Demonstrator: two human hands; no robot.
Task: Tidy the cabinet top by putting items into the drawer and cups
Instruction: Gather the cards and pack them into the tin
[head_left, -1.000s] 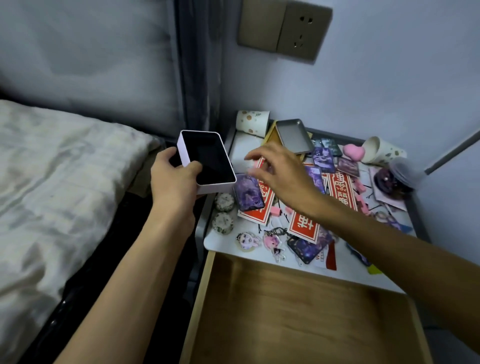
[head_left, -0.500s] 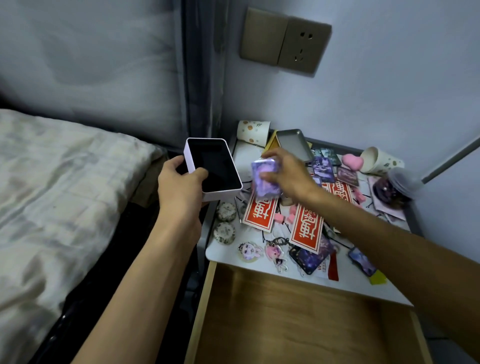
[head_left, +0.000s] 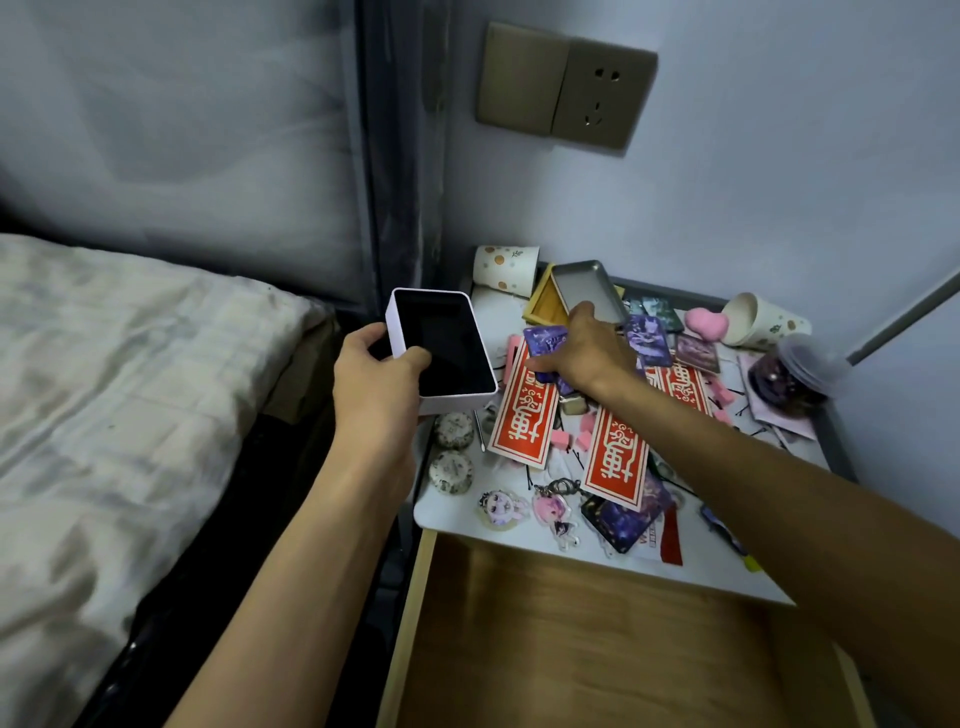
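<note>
My left hand (head_left: 378, 387) grips a pale lilac box (head_left: 442, 351) with a dark inside, held open side up just left of the cabinet top (head_left: 452, 514). My right hand (head_left: 589, 351) reaches over the clutter with its fingers closed on a purple picture card (head_left: 544, 338), above a red envelope (head_left: 523, 415). One dotted paper cup (head_left: 506, 270) lies at the back left corner and another paper cup (head_left: 763, 319) lies on its side at the back right. The wooden drawer (head_left: 597, 654) stands pulled open below, with nothing visible in it.
On the top lie a second red envelope (head_left: 618, 462), a metal tin (head_left: 587, 288), a pink heart (head_left: 706, 322), two round tins (head_left: 453, 449), cartoon keychains (head_left: 556, 512), more cards and a lidded plastic cup (head_left: 795, 376). A bed (head_left: 130, 389) is at the left, a wall behind.
My right hand picked the purple card off the red envelope, lifted it toward the box, and now holds it a little farther back. The box stays in my left hand.
</note>
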